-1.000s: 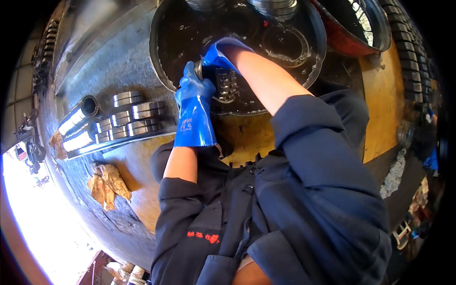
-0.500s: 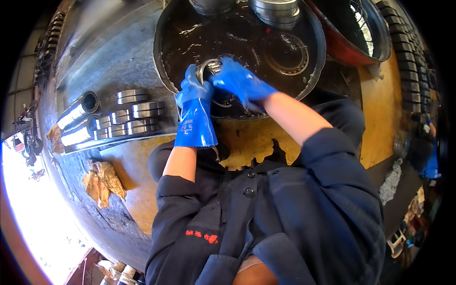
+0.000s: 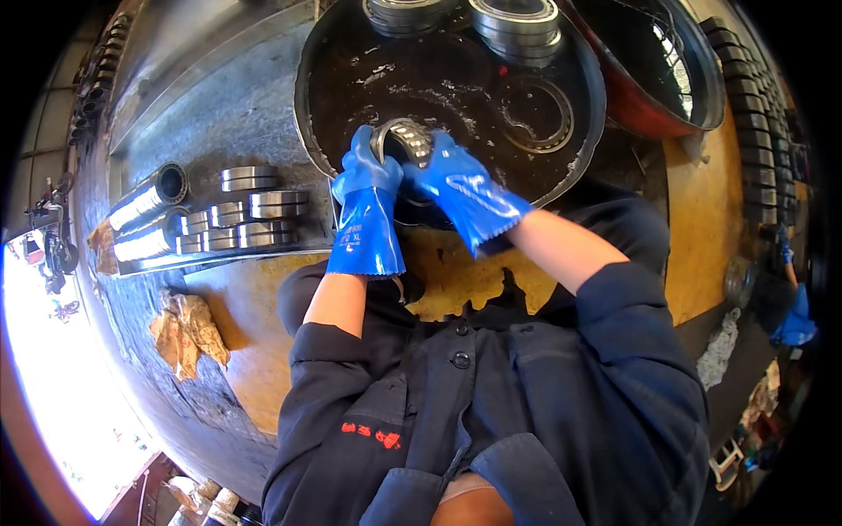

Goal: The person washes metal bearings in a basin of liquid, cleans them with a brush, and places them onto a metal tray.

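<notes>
Over the near side of a round dark pan (image 3: 303,105) I hold a shiny roller bearing (image 3: 410,138), tilted so its row of rollers shows. My left hand (image 3: 363,175), in a long blue rubber glove, is closed on the bearing's left side. Its right side is gripped by my right hand (image 3: 460,180), gloved the same way; those fingertips are partly hidden behind the bearing. Dark liquid with pale streaks lies in the pan. A bearing ring (image 3: 561,131) rests in it at the right, and stacked bearings (image 3: 517,35) stand at the far side beside another stack (image 3: 405,16).
To the left, several steel bearing rings (image 3: 279,203) sit by two rows of bearings laid like tubes (image 3: 153,202). Crumpled brown paper (image 3: 189,333) lies nearer me. A red drum (image 3: 627,110) adjoins the pan at right; dark rings (image 3: 750,114) line up beyond.
My right hand has shifted slightly right and down, and its blur is gone. The bearing now faces up more, showing more rollers. The liquid's streaks have swirled.
</notes>
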### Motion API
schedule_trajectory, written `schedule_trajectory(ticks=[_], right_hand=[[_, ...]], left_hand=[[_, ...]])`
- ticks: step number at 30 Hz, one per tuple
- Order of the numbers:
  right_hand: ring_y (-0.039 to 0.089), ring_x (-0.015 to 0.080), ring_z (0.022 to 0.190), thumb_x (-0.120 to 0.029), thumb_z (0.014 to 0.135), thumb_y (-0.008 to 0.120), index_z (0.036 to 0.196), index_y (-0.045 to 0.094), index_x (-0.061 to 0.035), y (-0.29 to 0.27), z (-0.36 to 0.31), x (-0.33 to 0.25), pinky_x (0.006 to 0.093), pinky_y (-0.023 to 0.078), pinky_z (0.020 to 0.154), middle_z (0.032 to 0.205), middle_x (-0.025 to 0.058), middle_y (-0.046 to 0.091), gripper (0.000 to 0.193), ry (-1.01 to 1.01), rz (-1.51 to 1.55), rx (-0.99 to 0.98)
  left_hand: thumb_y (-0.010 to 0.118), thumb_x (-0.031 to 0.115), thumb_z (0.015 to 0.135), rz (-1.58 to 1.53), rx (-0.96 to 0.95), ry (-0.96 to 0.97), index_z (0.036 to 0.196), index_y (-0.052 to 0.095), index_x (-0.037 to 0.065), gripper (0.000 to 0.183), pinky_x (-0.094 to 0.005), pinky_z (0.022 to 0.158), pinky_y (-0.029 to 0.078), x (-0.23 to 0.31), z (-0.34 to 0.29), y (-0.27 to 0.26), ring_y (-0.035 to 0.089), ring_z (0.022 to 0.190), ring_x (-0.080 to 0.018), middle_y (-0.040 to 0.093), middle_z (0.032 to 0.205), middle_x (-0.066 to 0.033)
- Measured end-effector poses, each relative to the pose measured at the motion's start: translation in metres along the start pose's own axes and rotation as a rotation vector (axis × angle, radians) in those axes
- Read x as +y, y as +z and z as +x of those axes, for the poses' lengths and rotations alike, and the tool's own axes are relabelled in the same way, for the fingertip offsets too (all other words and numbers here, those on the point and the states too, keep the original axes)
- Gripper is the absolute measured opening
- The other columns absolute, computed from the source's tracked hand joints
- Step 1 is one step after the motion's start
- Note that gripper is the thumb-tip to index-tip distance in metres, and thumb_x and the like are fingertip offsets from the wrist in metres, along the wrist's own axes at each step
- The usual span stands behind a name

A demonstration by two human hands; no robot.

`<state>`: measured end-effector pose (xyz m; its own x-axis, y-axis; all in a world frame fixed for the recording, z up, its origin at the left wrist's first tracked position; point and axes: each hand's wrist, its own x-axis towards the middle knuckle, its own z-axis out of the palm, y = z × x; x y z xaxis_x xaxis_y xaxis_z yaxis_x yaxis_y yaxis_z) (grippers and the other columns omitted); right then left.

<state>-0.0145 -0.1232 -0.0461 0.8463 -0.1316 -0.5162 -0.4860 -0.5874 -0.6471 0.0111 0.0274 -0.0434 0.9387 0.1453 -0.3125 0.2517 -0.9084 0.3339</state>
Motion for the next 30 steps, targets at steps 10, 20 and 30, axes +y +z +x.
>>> schedule_trajectory(ticks=[10, 20, 30], right_hand=[[0.068, 0.0407, 0.130, -0.038, 0.087, 0.075, 0.155, 0.050, -0.0021, 0.019, 0.050, 0.021, 0.0473, 0.052, 0.110, 0.139, 0.0295, 0.068, 0.081, -0.331, 0.330, -0.042], [0.078, 0.0376, 0.102, -0.038, 0.086, 0.080, 0.118, 0.078, 0.0018, -0.008, 0.079, -0.010, 0.0458, 0.060, 0.089, 0.110, 0.0287, 0.078, 0.051, -0.296, 0.273, -0.407], [0.059, 0.0450, 0.141, -0.054, 0.089, 0.080, 0.168, 0.025, -0.0073, 0.024, -0.023, -0.002, 0.0500, 0.049, 0.118, 0.153, 0.0307, 0.058, 0.107, 0.104, -0.042, -0.021]], left_hand=[[0.066, 0.036, 0.091, -0.011, -0.006, -0.011, 0.163, 0.046, 0.027, 0.076, -0.0486, 0.117, 0.049, -0.003, 0.004, -0.001, 0.065, 0.135, -0.0406, 0.061, 0.154, -0.0199], [0.066, 0.040, 0.094, -0.065, -0.005, 0.037, 0.163, 0.045, 0.026, 0.074, -0.0525, 0.112, 0.052, -0.003, 0.004, 0.005, 0.067, 0.129, -0.0450, 0.064, 0.148, -0.0236], [0.072, 0.037, 0.091, -0.020, -0.021, -0.059, 0.164, 0.043, 0.031, 0.078, -0.0517, 0.109, 0.054, -0.007, -0.001, -0.011, 0.070, 0.126, -0.0419, 0.067, 0.141, -0.0209]])
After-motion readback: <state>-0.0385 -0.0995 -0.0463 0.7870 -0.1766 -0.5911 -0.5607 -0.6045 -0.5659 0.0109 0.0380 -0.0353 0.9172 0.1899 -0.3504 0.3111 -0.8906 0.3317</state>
